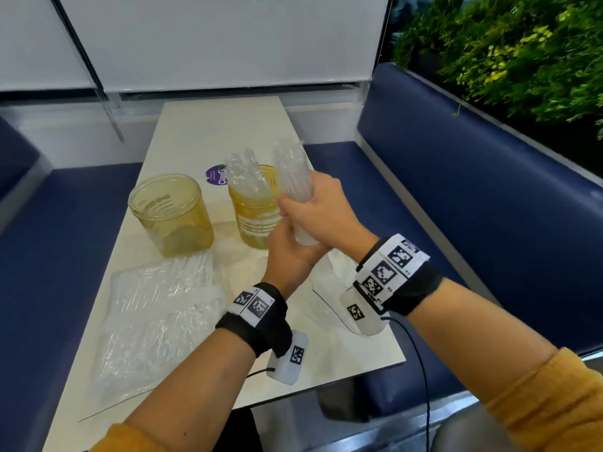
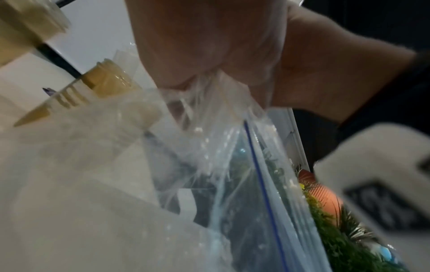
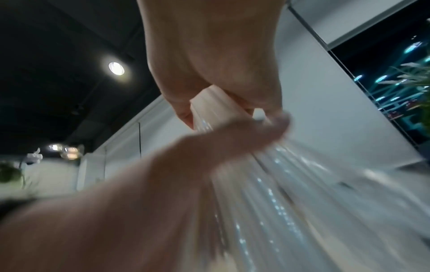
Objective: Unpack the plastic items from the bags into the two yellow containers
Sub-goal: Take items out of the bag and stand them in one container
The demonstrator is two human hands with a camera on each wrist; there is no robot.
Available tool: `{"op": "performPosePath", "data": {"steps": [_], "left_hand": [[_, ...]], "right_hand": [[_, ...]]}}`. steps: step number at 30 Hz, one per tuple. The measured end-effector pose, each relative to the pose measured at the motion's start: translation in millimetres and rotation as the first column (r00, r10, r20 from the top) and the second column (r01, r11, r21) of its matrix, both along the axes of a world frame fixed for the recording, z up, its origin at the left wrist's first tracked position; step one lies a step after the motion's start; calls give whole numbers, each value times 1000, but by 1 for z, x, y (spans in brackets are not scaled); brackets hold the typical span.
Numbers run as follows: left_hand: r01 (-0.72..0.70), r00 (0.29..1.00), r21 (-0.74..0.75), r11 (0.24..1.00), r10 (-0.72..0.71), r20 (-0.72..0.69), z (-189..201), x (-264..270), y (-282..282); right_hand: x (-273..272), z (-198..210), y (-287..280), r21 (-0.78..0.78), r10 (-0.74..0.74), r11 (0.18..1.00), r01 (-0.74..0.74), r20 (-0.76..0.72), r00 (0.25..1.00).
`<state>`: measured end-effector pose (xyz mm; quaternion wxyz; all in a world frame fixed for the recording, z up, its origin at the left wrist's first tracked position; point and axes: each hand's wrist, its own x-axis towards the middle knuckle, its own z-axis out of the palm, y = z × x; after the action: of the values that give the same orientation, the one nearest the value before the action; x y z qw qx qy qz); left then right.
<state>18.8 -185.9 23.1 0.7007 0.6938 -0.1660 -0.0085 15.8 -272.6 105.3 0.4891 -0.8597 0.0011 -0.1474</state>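
Two yellow containers stand on the white table [image 1: 195, 125]. The left container [image 1: 171, 213] looks empty, while the right container [image 1: 256, 220] holds several clear plastic items [image 1: 246, 174]. Just right of that container my right hand [image 1: 313, 203] grips an upright bundle of clear plastic items [image 1: 292, 168] [image 3: 279, 184]. Directly below it my left hand [image 1: 287, 252] pinches a clear zip bag [image 2: 232, 165] with a blue line, which hangs down under both hands [image 1: 329, 272]. The bundle's lower end is hidden between the two hands.
Crumpled clear bags [image 1: 156, 308] with plastic items inside lie on the near left of the table. A purple sticker [image 1: 215, 176] sits behind the containers. Blue bench seats [image 1: 456, 190] flank the table, with plants [image 1: 522, 44] at the back right.
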Motion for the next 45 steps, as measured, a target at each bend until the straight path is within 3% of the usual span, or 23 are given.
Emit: {"op": "performPosePath", "data": {"steps": [3, 6, 11, 18, 23, 27, 31, 33, 36, 39, 41, 43, 45], "left_hand": [[39, 997, 20, 999, -37, -71, -5, -6, 7], [100, 983, -69, 993, -109, -145, -13, -11, 12], [138, 978, -6, 990, -137, -157, -32, -20, 23], [218, 963, -24, 976, -219, -155, -37, -16, 27], [274, 949, -8, 962, -272, -161, -33, -10, 26], [283, 943, -10, 959, -280, -180, -35, -10, 25], [305, 933, -7, 952, -300, -198, -39, -13, 25], [305, 932, -7, 952, -300, -206, -39, -13, 24], [301, 936, -11, 954, -297, -190, -37, -12, 23], [308, 935, -8, 951, -304, -185, -35, -11, 24], [305, 934, -16, 952, -303, -189, -36, -12, 25], [298, 934, -27, 954, -298, -197, -36, -13, 27], [295, 935, -28, 955, -295, -197, -36, -14, 28]], "right_hand": [[6, 38, 1, 119, 73, 990, -78, 43, 996], [20, 83, 0, 272, 137, 949, -157, 90, 986], [73, 128, -1, 332, 193, 905, -267, 238, 952], [169, 83, 13, 324, 122, 924, -203, 252, 960], [206, 26, 18, 354, 76, 929, -104, 93, 993], [207, -20, 13, 263, 34, 965, -7, -95, 995], [206, -37, 8, 233, 26, 972, 27, -221, 975], [206, -32, 9, 245, 22, 969, 31, -212, 977], [204, -21, 12, 275, -8, 961, 26, -67, 998], [203, -13, 14, 234, 24, 971, -59, 147, 989], [202, -6, 16, 118, 70, 987, -108, 288, 955], [205, 0, 16, -131, 159, 985, -116, 390, 907], [206, -3, 12, -467, 305, 873, -143, 295, 906]]}}
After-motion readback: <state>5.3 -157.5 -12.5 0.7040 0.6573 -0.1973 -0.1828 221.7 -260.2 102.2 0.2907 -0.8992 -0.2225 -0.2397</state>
